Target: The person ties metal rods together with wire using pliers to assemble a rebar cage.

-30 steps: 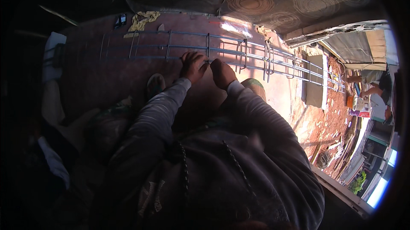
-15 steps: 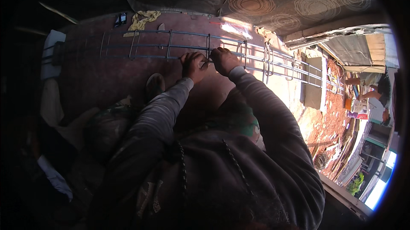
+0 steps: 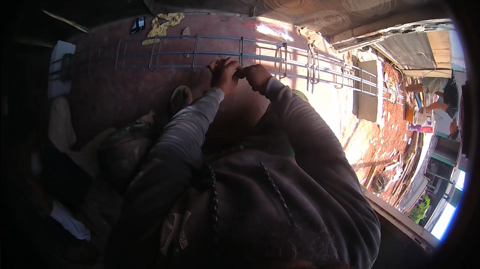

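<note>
Steel bar cage (image 3: pixel 210 54) lies long across the reddish floor (image 3: pixel 125 94), running from far left to right. Left hand (image 3: pixel 223 73) and right hand (image 3: pixel 256 76) meet at its near bar, close together, fingers curled as if pinching something small; what they grip is too dim to tell. A yellow cloth (image 3: pixel 164 24) lies beyond the cage.

Rebar cage (image 3: pixel 280 61) across floor – both hands on it, L (image 3: pixel 225 74) beside R (image 3: pixel 257 76).
</note>
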A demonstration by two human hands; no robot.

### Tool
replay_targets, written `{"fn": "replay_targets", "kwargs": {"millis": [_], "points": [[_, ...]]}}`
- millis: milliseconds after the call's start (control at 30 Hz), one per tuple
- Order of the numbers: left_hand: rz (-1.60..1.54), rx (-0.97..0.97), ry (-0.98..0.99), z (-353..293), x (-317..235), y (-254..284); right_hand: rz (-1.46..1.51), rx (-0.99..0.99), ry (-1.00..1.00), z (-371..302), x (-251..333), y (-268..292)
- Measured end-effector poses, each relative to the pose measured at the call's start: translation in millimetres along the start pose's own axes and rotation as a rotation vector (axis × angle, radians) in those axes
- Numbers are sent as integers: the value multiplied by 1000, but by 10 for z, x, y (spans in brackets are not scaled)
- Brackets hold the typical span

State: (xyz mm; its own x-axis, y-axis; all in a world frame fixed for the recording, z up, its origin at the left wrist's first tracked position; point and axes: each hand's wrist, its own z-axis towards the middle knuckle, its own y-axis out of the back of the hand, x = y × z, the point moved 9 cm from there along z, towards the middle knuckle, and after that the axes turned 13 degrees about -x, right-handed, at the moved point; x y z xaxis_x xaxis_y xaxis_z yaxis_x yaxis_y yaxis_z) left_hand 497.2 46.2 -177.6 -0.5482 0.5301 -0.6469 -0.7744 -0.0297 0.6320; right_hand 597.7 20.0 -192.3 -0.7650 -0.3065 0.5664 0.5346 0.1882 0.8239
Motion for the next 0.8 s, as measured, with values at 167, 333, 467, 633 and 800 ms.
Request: {"fn": "replay_targets", "kwargs": {"millis": [167,333,467,633,800], "points": [[-89,62,98,61,112,-46,1045,-129,-1090,-560,-77,215],[-31,206,303,234,329,-373,-337,-748,-933,-1543,-1153,1486],[-179,448,628,248,815,-754,-456,-347,-1302,-2016,-1659,1534],[-384,633,663,227,657,-947,-372,-379,-1193,-1939,-1695,1455],[-294,661,510,264,634,-906,-355,-536,-1316,-1939,-1668,1630]]}}
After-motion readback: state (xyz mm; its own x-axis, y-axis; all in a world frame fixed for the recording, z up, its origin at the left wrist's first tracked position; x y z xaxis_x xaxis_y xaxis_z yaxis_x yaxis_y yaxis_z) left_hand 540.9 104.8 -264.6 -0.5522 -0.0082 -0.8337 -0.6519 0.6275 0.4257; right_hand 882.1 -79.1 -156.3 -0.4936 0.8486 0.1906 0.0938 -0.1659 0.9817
